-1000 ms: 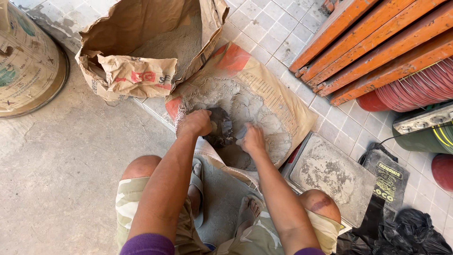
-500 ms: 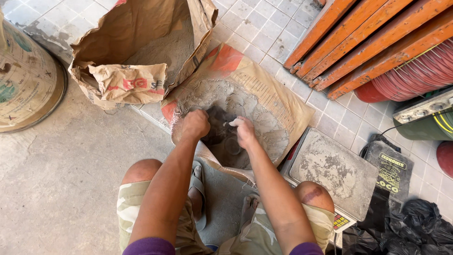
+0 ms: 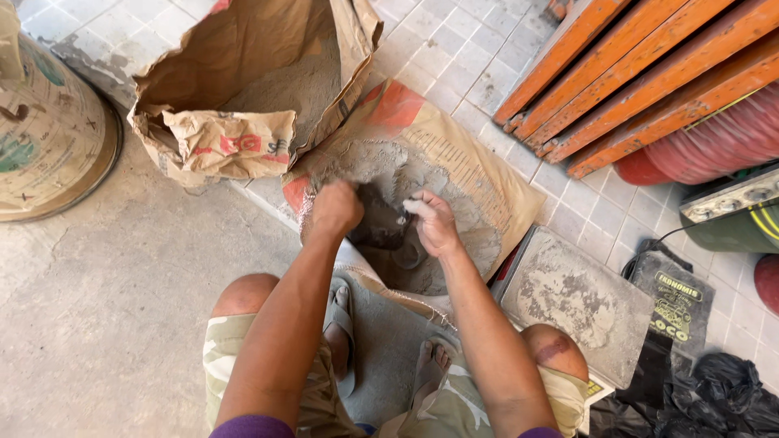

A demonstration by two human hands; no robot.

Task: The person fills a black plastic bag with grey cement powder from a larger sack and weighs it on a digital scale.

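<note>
- Squatting low, knees spread and sandalled feet planted on the near edge of a flattened paper sack, presumably to pin it to the floor.
- Left hand curled into a fist, fingers closed around a dark damp lump at the sack's middle; likely kneading or gathering it.
- Right hand just beside, dusted fingers narrow and pressed against the same lump, seemingly steadying it from the other side.
- Grey powder spread about the lump, kept on the paper rather than the bare floor.
- Right of the sack, touching its edge: a dusty flat slab, then a black bag toward the floor's near right corner.
- Beyond the hands, an open torn sack of grey powder, mouth facing in, within reach.
- Far left edge, a round drum; far right, orange planks and a red ribbed hose, hemming in the tiled patch.
</note>
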